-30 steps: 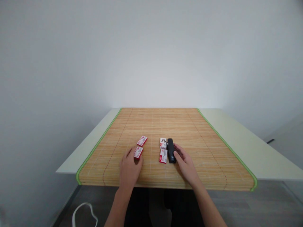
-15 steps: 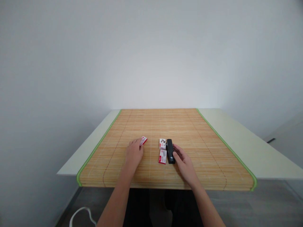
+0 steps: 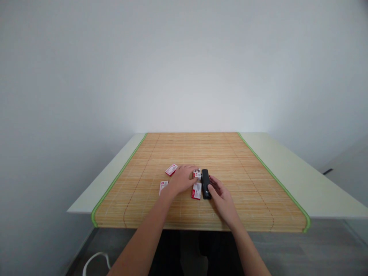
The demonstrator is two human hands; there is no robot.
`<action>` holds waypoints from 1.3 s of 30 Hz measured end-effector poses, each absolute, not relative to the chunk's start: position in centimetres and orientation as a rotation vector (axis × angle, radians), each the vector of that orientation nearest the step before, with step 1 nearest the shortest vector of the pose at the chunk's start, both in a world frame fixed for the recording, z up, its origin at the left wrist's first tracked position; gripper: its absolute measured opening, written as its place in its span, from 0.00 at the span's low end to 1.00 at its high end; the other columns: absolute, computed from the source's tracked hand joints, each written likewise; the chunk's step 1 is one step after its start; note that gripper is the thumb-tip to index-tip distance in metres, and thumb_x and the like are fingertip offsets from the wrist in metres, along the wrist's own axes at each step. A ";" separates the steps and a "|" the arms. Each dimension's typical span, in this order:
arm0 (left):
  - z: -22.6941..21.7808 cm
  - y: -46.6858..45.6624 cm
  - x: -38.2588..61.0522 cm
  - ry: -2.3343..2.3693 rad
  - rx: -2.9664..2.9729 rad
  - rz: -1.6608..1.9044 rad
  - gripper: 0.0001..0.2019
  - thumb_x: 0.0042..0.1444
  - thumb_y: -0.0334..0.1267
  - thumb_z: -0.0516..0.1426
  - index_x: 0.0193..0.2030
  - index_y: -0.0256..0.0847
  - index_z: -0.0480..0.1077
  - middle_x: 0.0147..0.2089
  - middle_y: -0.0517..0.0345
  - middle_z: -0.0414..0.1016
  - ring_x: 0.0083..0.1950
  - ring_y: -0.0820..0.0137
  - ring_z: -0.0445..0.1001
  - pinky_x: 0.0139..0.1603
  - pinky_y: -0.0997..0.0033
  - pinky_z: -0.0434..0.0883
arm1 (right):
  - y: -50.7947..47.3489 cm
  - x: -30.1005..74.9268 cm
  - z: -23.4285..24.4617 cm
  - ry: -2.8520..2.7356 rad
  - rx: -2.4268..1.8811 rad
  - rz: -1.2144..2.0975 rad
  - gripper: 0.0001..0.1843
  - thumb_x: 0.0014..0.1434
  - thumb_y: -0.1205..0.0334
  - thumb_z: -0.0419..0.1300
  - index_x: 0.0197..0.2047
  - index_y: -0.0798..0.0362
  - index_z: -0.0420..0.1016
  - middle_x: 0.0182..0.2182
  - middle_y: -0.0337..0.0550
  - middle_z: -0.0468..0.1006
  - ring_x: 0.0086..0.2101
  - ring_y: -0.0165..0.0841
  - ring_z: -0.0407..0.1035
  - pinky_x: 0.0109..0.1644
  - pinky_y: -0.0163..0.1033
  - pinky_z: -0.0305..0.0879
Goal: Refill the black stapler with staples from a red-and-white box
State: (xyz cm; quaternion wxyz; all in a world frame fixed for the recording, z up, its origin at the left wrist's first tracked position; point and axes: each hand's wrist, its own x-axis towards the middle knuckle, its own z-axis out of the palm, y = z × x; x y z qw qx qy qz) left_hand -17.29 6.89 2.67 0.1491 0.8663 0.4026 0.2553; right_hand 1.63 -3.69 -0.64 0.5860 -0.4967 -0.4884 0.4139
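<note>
A black stapler (image 3: 205, 183) lies on a bamboo mat (image 3: 235, 184) near the middle. My right hand (image 3: 220, 195) rests beside it, fingers spread and touching its right side. My left hand (image 3: 182, 179) reaches across, its fingertips on a small red-and-white box (image 3: 197, 174) next to the stapler's far end. Another such box (image 3: 196, 191) lies just below it, left of the stapler. Two more boxes lie further left, one (image 3: 171, 169) farther away and one (image 3: 162, 187) partly behind my left wrist.
The mat, edged in green, covers most of a pale table (image 3: 299, 172) set against a white wall. A white cable loop (image 3: 94, 260) lies on the grey floor at the lower left.
My left hand has moved right, from the two left boxes over to the box beside the stapler. The right hand has stayed by the stapler.
</note>
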 end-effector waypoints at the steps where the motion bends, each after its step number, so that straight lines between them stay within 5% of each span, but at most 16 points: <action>1: 2.6 7.5 -17.4 1.225 2.499 0.716 0.21 0.61 0.41 0.61 0.62 0.51 0.72 0.63 0.55 0.76 0.65 0.57 0.69 0.70 0.53 0.58 | -3.7 1.6 -0.7 -1.130 -1.143 0.974 0.34 0.59 0.38 0.65 0.64 0.46 0.73 0.63 0.49 0.74 0.62 0.46 0.68 0.70 0.58 0.60; 7: 2.4 9.2 -19.4 1.660 2.440 0.751 0.21 0.66 0.43 0.56 0.65 0.49 0.69 0.67 0.51 0.71 0.68 0.55 0.64 0.72 0.45 0.52 | -3.8 1.2 -0.8 -1.104 -1.093 1.004 0.36 0.56 0.42 0.70 0.63 0.47 0.72 0.63 0.50 0.73 0.62 0.46 0.68 0.71 0.57 0.62; 14: 1.4 2.0 -17.6 1.382 2.448 0.877 0.21 0.69 0.44 0.53 0.66 0.47 0.66 0.66 0.51 0.70 0.67 0.59 0.66 0.69 0.53 0.62 | -3.8 0.8 -1.3 -1.236 -1.201 0.900 0.36 0.57 0.50 0.70 0.66 0.47 0.66 0.63 0.50 0.72 0.60 0.44 0.70 0.68 0.55 0.65; 22: 1.3 -2.0 -17.4 1.286 2.348 0.860 0.14 0.70 0.44 0.53 0.58 0.48 0.73 0.58 0.54 0.74 0.60 0.60 0.69 0.64 0.54 0.67 | -1.6 3.4 -0.5 -1.614 -1.416 0.452 0.17 0.57 0.61 0.66 0.51 0.49 0.76 0.50 0.49 0.76 0.51 0.43 0.72 0.61 0.53 0.67; 28: 1.6 -2.7 -17.8 1.421 2.397 0.843 0.19 0.74 0.46 0.46 0.66 0.51 0.67 0.66 0.54 0.68 0.66 0.59 0.64 0.67 0.50 0.64 | 3.3 6.1 1.9 -2.005 -1.317 0.558 0.18 0.56 0.68 0.64 0.51 0.48 0.81 0.44 0.45 0.80 0.47 0.41 0.73 0.57 0.48 0.68; 39: 1.3 -3.1 -16.5 1.721 2.512 0.771 0.22 0.72 0.48 0.47 0.69 0.51 0.65 0.69 0.52 0.66 0.67 0.54 0.64 0.71 0.42 0.58 | 6.0 3.6 3.2 -2.147 -1.199 0.680 0.17 0.59 0.61 0.67 0.52 0.48 0.81 0.46 0.44 0.82 0.46 0.40 0.74 0.54 0.46 0.68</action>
